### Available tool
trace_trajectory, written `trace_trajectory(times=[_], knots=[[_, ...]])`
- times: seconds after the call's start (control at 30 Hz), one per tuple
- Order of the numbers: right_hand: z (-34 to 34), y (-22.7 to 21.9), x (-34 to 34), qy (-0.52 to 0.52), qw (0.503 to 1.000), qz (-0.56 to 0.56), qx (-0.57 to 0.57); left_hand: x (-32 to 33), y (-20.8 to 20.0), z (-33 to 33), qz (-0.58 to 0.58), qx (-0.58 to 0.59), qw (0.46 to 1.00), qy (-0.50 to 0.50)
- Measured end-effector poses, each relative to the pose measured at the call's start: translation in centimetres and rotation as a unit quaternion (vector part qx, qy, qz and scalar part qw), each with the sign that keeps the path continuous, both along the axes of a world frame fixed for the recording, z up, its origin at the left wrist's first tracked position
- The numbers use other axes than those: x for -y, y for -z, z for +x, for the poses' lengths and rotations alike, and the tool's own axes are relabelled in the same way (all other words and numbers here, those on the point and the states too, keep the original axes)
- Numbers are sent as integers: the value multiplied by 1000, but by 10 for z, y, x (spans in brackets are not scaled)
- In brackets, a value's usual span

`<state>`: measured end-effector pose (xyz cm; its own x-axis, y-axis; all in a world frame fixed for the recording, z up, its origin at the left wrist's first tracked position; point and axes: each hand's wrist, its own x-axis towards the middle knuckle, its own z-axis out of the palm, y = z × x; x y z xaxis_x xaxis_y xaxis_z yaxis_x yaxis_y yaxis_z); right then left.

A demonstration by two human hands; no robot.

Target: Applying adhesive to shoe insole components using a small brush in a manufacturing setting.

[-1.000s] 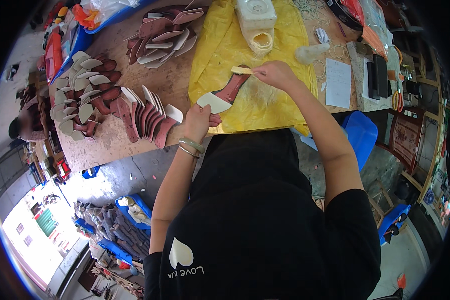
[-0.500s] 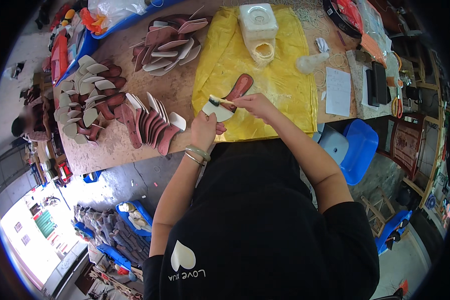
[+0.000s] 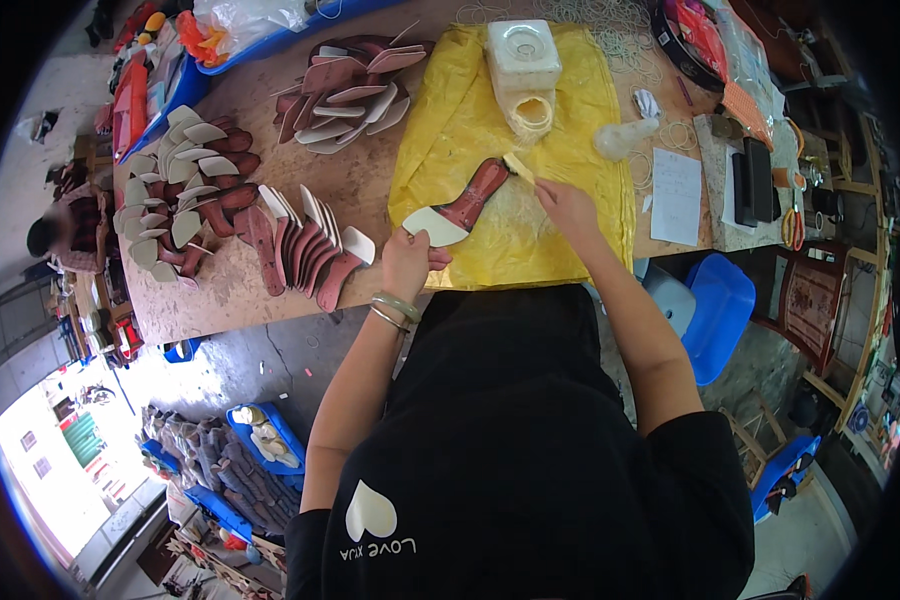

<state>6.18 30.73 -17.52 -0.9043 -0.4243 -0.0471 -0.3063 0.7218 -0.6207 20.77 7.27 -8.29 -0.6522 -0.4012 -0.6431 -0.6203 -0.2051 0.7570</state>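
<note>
My left hand (image 3: 407, 258) grips a shoe insole (image 3: 477, 194) by its pale, rounded end. The insole's other part is reddish brown with a dark edge, and it slants up and to the right over a yellow plastic sheet (image 3: 572, 150). Closed around a small brush (image 3: 519, 168) is my right hand (image 3: 568, 210). The brush's dark tip is at the insole's far brown end. Beyond it, on the sheet, lies a white plastic container (image 3: 526, 62) with a cut, crusted opening facing me.
Piles of similar insoles (image 3: 185, 180) cover the table's left side, with a fanned row (image 3: 305, 240) nearer me. At right are a paper sheet (image 3: 676, 195), a cloudy bottle (image 3: 625, 137) and orange scissors (image 3: 793, 220). A blue tub (image 3: 720, 315) stands below the table edge. Another person (image 3: 70, 235) is at far left.
My right hand has moved the brush away from the pale end, up and right to the far brown end. My left hand still holds the insole in about the same place.
</note>
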Motion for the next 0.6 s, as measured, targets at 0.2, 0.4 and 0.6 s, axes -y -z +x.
trace_trajectory(times=[0.2,0.4,0.6], knots=[[58,-21,-6,-62,996,-24,-51,-3,5,6,31,-8,999,-20],[78,-21,-8,-74,932,-232,268,-15,-3,-1,-12,-26,999,-18],[56,-24,-10,26,915,-251,316,-23,-8,-2,-25,-41,998,-32]])
